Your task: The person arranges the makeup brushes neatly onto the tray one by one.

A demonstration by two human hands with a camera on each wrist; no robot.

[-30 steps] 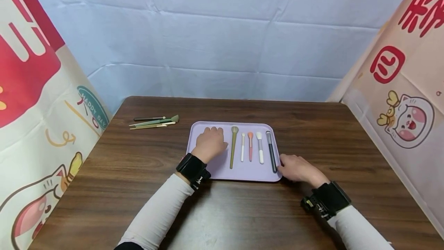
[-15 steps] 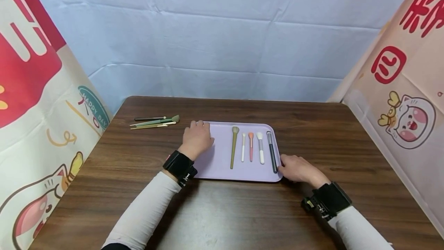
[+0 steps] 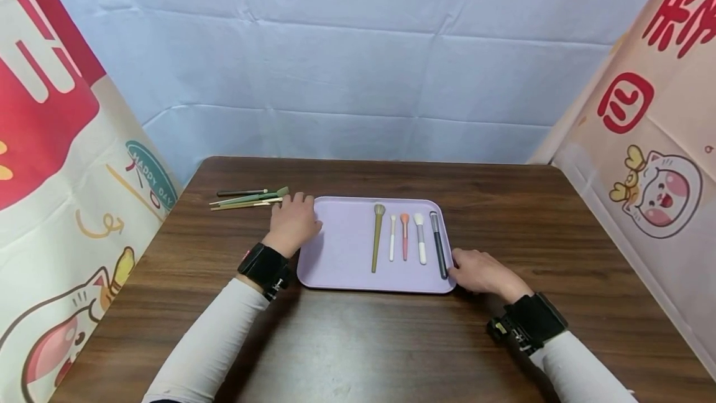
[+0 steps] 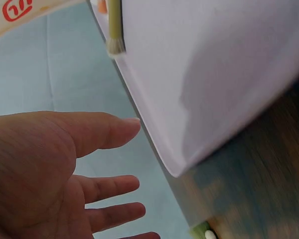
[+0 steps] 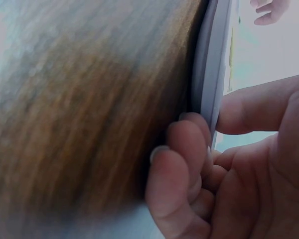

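Note:
My left hand is over the table just left of the lilac tray. Its fingers are extended and hold nothing in the left wrist view. Beyond its fingertips lies a pile of makeup brushes, green, black and tan. At the tray's near right corner, my right hand grips the rim, thumb on one side and curled fingers on the other. A row on the tray holds an olive brush, a small white brush, a pink brush, a white-and-grey brush and a black brush.
The brown wooden table carries the tray and the pile. Behind it hangs a pale blue cloth. Printed sheets stand at the left and right sides.
My left hand has moved left, from over the tray to beside it, near the brush pile. My right hand and the brushes on the tray stay put.

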